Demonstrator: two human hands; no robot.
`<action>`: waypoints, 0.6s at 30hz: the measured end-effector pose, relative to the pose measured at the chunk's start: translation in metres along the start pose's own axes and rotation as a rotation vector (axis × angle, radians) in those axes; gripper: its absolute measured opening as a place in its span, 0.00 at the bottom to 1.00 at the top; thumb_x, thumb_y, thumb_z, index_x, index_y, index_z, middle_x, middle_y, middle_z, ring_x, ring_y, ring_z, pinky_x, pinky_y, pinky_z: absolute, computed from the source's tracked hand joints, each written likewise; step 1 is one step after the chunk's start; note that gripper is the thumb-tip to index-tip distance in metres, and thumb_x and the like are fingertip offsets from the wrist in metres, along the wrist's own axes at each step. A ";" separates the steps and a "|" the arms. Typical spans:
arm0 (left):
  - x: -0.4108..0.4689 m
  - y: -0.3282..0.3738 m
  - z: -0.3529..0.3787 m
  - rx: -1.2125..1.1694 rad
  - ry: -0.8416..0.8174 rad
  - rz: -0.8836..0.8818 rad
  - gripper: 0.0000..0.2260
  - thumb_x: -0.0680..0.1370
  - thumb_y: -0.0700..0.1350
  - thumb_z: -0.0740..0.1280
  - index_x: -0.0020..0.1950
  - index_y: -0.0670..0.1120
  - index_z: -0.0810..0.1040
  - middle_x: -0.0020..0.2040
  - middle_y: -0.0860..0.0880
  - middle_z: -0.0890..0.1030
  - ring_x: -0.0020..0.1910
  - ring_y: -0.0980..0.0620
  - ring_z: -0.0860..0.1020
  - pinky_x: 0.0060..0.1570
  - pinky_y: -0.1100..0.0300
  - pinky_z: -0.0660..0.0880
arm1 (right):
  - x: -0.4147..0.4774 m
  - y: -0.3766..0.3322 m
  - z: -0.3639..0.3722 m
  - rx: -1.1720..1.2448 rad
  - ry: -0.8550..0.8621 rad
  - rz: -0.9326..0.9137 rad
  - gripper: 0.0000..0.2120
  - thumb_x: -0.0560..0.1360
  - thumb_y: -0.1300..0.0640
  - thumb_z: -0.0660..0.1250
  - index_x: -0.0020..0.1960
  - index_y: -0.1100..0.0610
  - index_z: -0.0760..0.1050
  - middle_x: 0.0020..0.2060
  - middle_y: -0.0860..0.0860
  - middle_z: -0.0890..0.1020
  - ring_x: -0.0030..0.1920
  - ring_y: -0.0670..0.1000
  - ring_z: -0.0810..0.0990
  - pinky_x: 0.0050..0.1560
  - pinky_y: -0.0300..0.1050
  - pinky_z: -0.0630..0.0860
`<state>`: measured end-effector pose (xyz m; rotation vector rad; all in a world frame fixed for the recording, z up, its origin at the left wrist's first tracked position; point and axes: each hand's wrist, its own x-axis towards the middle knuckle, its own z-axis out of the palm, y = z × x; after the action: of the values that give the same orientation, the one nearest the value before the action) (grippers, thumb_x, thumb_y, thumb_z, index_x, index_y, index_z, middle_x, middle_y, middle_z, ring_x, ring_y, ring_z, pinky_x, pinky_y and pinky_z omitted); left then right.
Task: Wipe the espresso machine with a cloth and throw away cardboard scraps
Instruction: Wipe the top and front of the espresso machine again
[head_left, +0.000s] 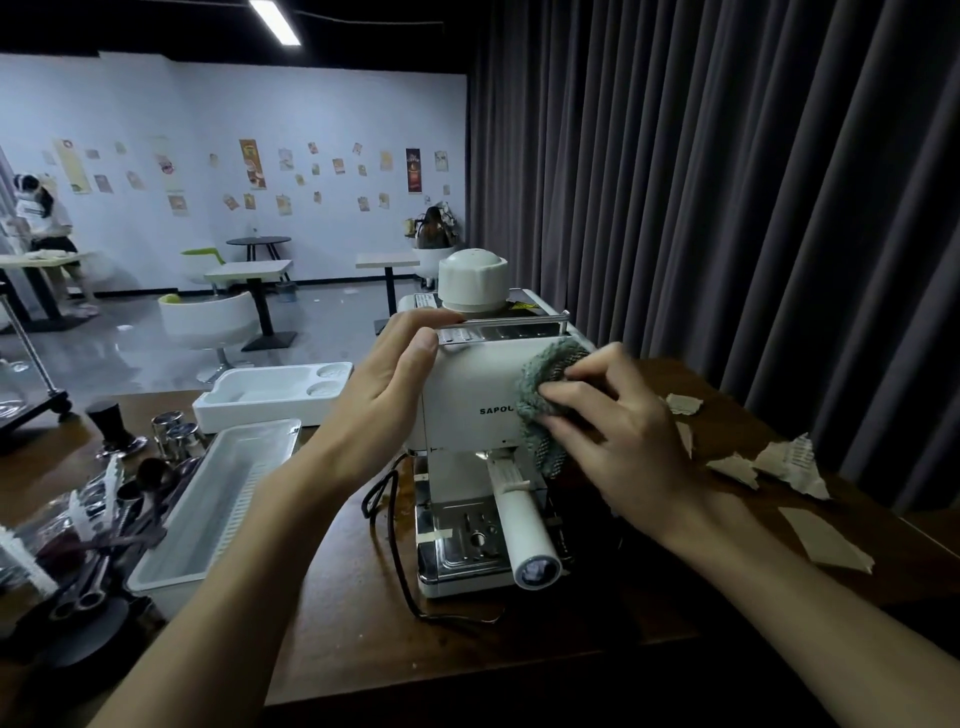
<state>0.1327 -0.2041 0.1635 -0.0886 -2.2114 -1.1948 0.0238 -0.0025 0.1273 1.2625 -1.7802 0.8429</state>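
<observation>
My right hand (618, 431) holds the grey-green cloth (545, 384), with the fingers bent over it, and presses it flat on the front panel of the espresso machine (467, 395), at the right side of the panel. The cloth covers the end of the brand letters and its lower end hangs down over the panel's bottom edge. My left hand (384, 395) holds nothing. Its fingers are almost straight and lie against the upper left corner of the machine, with the thumb on the front edge.

The machine is white and stands upright in the middle of the brown table (363, 623), just in front of me. A round white cap (471, 280) sits on its top. Under the panel, a white portafilter handle (524, 525) points toward me above the shiny drip tray (457, 535). A black cable (395, 545) lies on the table to the left of the machine's base.

The cardboard scraps (779, 462) lie spread on the right part of the table, apart from the machine, close to the dark curtain (727, 182).

To the left of the machine stands a long white plastic tray (208, 509), and farther back a white foam tray (270, 389). At the far left side are a dark tamper (111, 421) and some small metal cups (174, 431).
</observation>
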 end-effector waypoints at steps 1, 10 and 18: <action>0.000 -0.001 0.000 0.003 0.002 0.008 0.19 0.80 0.59 0.49 0.65 0.59 0.73 0.52 0.75 0.74 0.40 0.73 0.73 0.41 0.70 0.66 | 0.005 -0.007 0.004 0.009 -0.021 -0.030 0.09 0.71 0.63 0.75 0.50 0.63 0.81 0.47 0.56 0.74 0.44 0.53 0.77 0.49 0.37 0.75; -0.001 -0.004 -0.001 0.034 0.021 0.037 0.18 0.82 0.56 0.50 0.67 0.56 0.73 0.45 0.68 0.78 0.44 0.68 0.76 0.46 0.63 0.70 | 0.032 -0.037 0.028 0.019 -0.262 -0.368 0.06 0.78 0.62 0.68 0.52 0.64 0.79 0.49 0.59 0.75 0.46 0.57 0.77 0.42 0.54 0.79; -0.003 0.003 -0.006 0.047 -0.004 -0.010 0.23 0.81 0.61 0.45 0.67 0.60 0.73 0.61 0.71 0.74 0.53 0.56 0.77 0.61 0.40 0.71 | -0.011 0.019 -0.015 -0.072 -0.112 -0.086 0.11 0.74 0.63 0.70 0.56 0.64 0.81 0.52 0.58 0.74 0.49 0.55 0.77 0.57 0.37 0.73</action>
<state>0.1385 -0.2065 0.1665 -0.0604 -2.2445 -1.1486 0.0114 0.0204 0.1238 1.3526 -1.8131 0.6656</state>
